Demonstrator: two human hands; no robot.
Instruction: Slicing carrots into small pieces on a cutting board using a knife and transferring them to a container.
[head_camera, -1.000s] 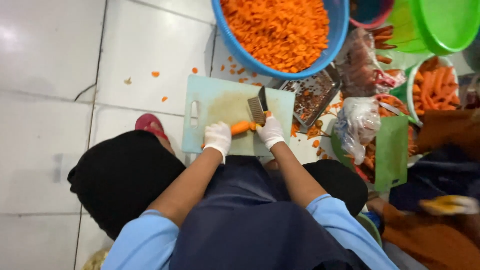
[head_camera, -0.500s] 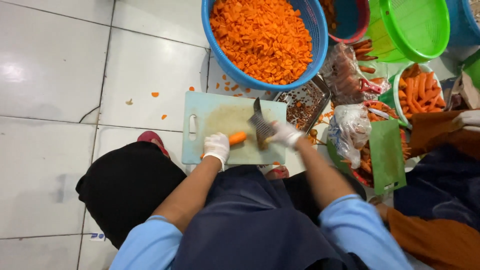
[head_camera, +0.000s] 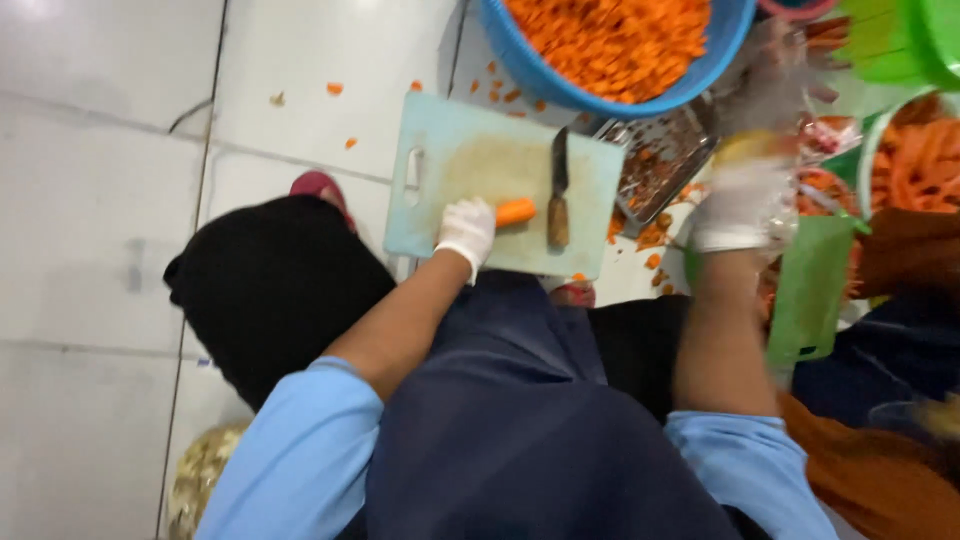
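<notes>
now left grip (head_camera: 466, 228) clamped on smooth carrot stub (head_camera: 515, 211); right grip (head_camera: 742, 205) blurred, cannot tell; knife (head_camera: 558, 190) flat.

We see bright, even light, soft glare on the pale floor tiles (head_camera: 120, 70), faint shadows, our right hand (head_camera: 745, 205) smeared by motion blur, right edge hazy.

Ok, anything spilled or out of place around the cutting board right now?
Yes. Small orange carrot bits lie scattered on the white tiled floor beyond the pale blue plastic cutting board, and more by the metal grater tray. The wooden-handled knife lies loose on the board.
</notes>
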